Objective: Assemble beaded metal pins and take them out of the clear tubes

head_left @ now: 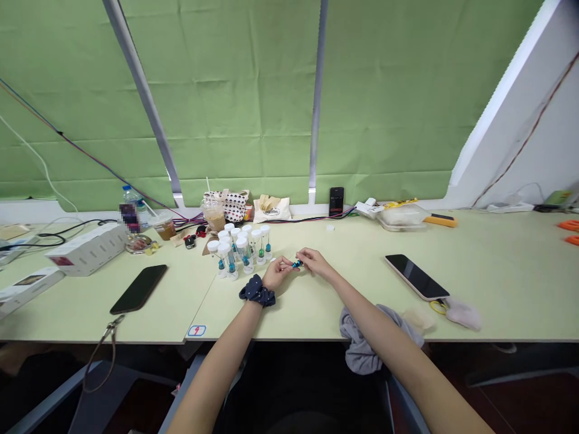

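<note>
Over the middle of the table, my left hand (pixel 277 275) and my right hand (pixel 315 263) meet at a small shiny blue piece (pixel 296 264). Both are closed, with fingertips pinched on it from either side; its exact kind is too small to make out. A dark dotted scrunchie (pixel 257 291) circles my left wrist. Just left of my hands stands a cluster of clear vials (pixel 245 253) with white caps, several holding blue or green pieces. One loose white cap (pixel 330 228) lies farther back on the table.
A phone (pixel 139 289) lies at left, another phone (pixel 415 276) at right. Grey cloth (pixel 362 340) hangs over the front edge under my right forearm. Drink cups (pixel 213 214), a cloth pouch (pixel 271 208), an upright phone (pixel 336 201) and a plastic container (pixel 401 217) line the back.
</note>
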`<move>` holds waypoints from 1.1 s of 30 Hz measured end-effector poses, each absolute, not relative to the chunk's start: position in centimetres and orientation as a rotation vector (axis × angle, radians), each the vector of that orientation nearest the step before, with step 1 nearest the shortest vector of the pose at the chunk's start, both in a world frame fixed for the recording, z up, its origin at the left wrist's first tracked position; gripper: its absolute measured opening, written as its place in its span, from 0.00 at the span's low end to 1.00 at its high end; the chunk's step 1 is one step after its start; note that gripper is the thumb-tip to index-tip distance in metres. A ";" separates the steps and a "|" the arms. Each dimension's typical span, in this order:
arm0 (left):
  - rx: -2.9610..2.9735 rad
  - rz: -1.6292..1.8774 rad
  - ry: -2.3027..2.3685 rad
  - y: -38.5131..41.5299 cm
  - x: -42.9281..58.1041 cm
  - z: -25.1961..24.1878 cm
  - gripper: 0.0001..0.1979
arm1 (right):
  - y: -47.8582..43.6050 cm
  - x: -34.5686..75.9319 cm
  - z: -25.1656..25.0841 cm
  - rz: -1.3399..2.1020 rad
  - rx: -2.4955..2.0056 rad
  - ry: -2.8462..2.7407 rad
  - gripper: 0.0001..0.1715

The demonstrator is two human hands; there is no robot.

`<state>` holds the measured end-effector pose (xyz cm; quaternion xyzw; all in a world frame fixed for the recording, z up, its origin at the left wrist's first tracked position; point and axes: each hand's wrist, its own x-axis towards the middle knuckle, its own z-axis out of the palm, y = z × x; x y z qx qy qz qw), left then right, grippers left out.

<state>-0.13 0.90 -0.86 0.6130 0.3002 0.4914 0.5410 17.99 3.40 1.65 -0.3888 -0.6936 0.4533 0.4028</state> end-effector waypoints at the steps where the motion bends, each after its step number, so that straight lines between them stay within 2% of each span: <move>1: 1.455 1.168 0.705 0.9 -0.1 -0.9 0.20 | 3.3 18.0 1.7 1.198 -0.921 -1.726 0.17; 4: 1.463 1.148 0.701 1.0 -0.1 -1.0 0.20 | 3.2 17.9 1.8 1.292 -0.811 -1.668 0.18; 8: 1.469 1.132 0.718 1.0 -0.1 -1.2 0.20 | 3.2 18.0 1.7 1.308 -0.874 -1.640 0.17; 12: 1.461 1.162 0.698 1.1 -0.2 -1.2 0.20 | 3.2 18.1 1.6 1.348 -0.806 -1.649 0.20; 17: 1.457 1.127 0.717 1.0 -0.1 -1.1 0.21 | 3.0 18.1 1.8 1.332 -0.861 -1.613 0.17; 33: 1.488 1.152 0.769 0.8 0.0 -1.0 0.22 | 2.6 18.0 1.9 1.382 -0.820 -1.617 0.22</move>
